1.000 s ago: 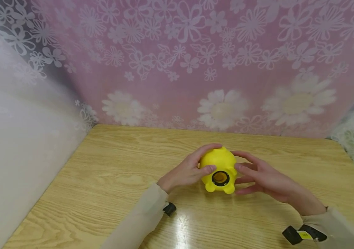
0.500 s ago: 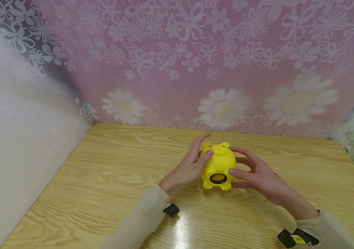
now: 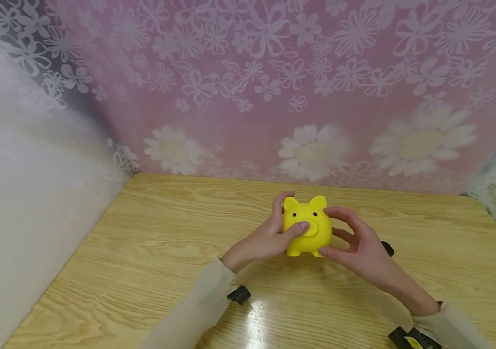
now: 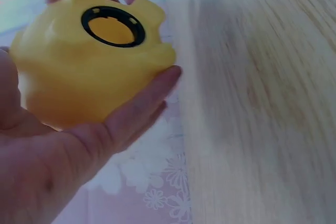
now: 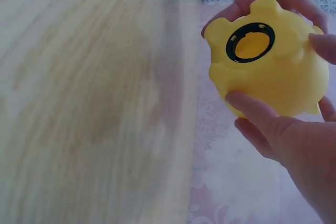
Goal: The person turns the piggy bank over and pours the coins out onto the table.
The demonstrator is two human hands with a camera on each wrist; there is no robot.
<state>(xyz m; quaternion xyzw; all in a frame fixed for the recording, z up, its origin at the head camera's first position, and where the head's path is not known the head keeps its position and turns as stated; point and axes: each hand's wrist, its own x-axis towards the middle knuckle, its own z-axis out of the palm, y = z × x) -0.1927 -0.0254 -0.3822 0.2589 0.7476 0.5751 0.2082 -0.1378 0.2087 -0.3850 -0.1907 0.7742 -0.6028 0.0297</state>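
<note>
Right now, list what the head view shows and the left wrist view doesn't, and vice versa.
Of the two, only the head view shows the black eyes and snout of the yellow pig, plus the sleeves.
Only the left wrist view shows the black-rimmed opening in its underside.
Both show the pig, left hand and right hand holding it, wooden table and flowered backdrop.

no text, brand or number can be read. at the near right, a small yellow label (image 3: 413, 342) sits on the black wrist strap (image 3: 426, 338) by the right sleeve (image 3: 453, 325); any marks on it are too small to make out.
</note>
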